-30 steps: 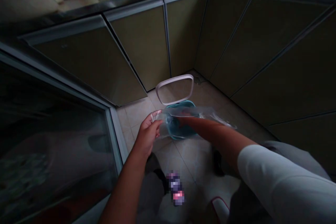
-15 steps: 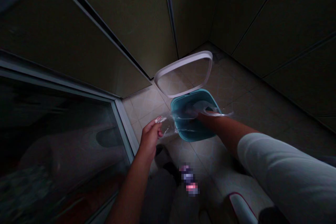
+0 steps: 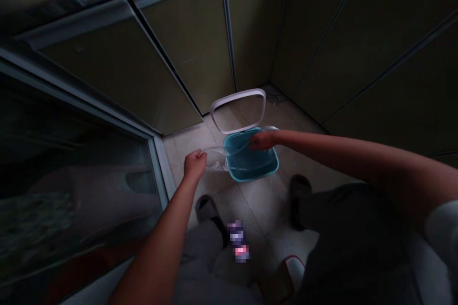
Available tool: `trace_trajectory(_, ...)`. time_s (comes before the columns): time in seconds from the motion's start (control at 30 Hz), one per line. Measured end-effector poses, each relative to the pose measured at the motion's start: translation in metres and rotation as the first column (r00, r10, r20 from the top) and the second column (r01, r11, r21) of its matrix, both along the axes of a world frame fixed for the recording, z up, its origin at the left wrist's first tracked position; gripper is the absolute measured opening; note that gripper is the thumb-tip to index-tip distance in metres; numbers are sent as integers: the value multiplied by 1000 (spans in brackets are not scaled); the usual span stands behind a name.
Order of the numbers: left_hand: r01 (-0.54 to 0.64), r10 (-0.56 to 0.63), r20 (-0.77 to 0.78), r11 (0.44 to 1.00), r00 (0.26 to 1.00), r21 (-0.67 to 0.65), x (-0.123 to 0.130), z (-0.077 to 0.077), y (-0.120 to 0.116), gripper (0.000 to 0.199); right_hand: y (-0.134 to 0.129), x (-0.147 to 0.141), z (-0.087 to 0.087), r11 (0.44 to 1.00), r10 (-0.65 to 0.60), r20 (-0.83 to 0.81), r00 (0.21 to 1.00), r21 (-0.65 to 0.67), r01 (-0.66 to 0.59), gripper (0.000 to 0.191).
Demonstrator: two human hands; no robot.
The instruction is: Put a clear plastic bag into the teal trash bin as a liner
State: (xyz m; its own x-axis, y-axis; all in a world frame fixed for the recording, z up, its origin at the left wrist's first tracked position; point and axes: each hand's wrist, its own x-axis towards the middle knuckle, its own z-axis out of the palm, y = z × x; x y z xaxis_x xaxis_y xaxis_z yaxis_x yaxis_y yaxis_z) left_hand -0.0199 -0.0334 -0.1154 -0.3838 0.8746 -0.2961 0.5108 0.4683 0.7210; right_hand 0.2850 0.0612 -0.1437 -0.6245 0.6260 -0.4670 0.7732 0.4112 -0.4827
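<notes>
I am holding a clear plastic bag point(image 3: 218, 158) stretched across the mouth of a teal bin point(image 3: 250, 164), which is standing on the floor tiles point(image 3: 189, 145) in the cabinet corner. My left hand point(image 3: 195, 164) is closed in a fist on the bag's gathered edge, just left of the bin. My right hand point(image 3: 263, 140) is reaching over the bin's mouth, its fingers curled at the film; I cannot tell whether they are pinching it. Keeping the film taut between both hands appears best, since slack would bunch at the rim. Behind the bin, its white lid point(image 3: 238, 93) is standing open and tilted, crowding the far rim. Beyond the lid, olive cabinet doors point(image 3: 189, 43) are closing off the corner. Left of the bin, a glass door panel point(image 3: 71, 152) is limiting room, while my slippers point(image 3: 207, 207) are sitting nearer me, either side of a blurred object point(image 3: 236, 240).
</notes>
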Motion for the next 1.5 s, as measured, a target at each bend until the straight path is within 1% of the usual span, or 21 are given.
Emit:
trace_trajectory(0.03,48,-41,-142,998,989,43,-1,4,-1,49,3,13,12,998,-42,43,998,37,41,30)
trace_trajectory(0.07,106,-73,-289,989,955,100,-1,8,-3,50,4,27,23,990,-108,79,991,94,101,34)
trace_trajectory(0.1,181,-99,-425,971,900,157,1,13,-6,49,2,42,32,971,-190,103,976,164,172,36)
trace_trajectory(0.17,371,-176,-612,905,771,207,11,21,-15,42,-8,66,45,916,-337,124,933,273,295,37)
trace_trajectory(0.2,471,-249,-658,863,711,182,19,24,-20,37,-16,75,49,899,-378,130,917,289,330,38)
trace_trajectory(0.23,573,-349,-677,809,648,131,27,26,-24,33,-25,80,52,894,-392,137,910,289,342,38)
trace_trajectory(0.3,752,-569,-664,659,486,-13,42,24,-33,30,-45,84,54,901,-372,151,916,297,317,37)
trace_trajectory(0.37,848,-718,-627,503,303,-167,52,17,-38,31,-65,82,54,915,-313,159,936,316,252,37)
trace_trajectory(0.4,862,-758,-610,449,229,-235,56,13,-39,33,-74,79,54,924,-271,156,950,319,211,37)
trace_trajectory(0.43,861,-781,-599,417,176,-292,57,9,-40,35,-82,76,52,933,-225,148,963,317,169,38)
trace_trajectory(0.5,838,-797,-591,405,126,-367,57,1,-39,39,-94,72,47,947,-154,132,979,302,109,41)
trace_trajectory(0.53,827,-800,-589,407,117,-387,57,-2,-38,40,-98,71,43,949,-140,132,981,302,95,44)
trace_trajectory(0.6,811,-802,-583,425,131,-403,54,-5,-36,38,-102,70,34,946,-143,164,976,313,86,49)
trace_trajectory(0.7,786,-812,-547,467,200,-405,51,-8,-32,32,-101,73,21,953,-123,236,964,298,49,52)
trace_trajectory(0.83,749,-795,-536,534,286,-393,44,-13,-31,32,-95,73,15,974,-109,290,951,224,44,37)
trace_trajectory(0.93,740,-778,-542,560,316,-372,37,-17,-31,31,-90,72,15,977,-95,270,958,211,37,26)
trace_trajectory(1.03,751,-795,-507,548,332,-368,31,-22,-32,24,-88,73,15,978,-85,258,962,207,31,18)
trace_trajectory(1.13,791,-813,-482,515,327,-331,26,-27,-35,20,-88,79,13,979,-88,250,964,202,37,16)
trace_trajectory(1.3,862,-847,-443,435,294,-261,16,-37,-46,17,-91,94,1,997,-47,207,977,72,32,16)
trace_trajectory(1.4,868,-846,-444,431,294,-248,12,-42,-54,26,-93,99,-9,1000,10,179,984,7,-11,17)
trace_trajectory(1.5,857,-820,-503,445,274,-259,12,-45,-60,32,-94,99,-16,1000,25,148,989,-12,-23,17)
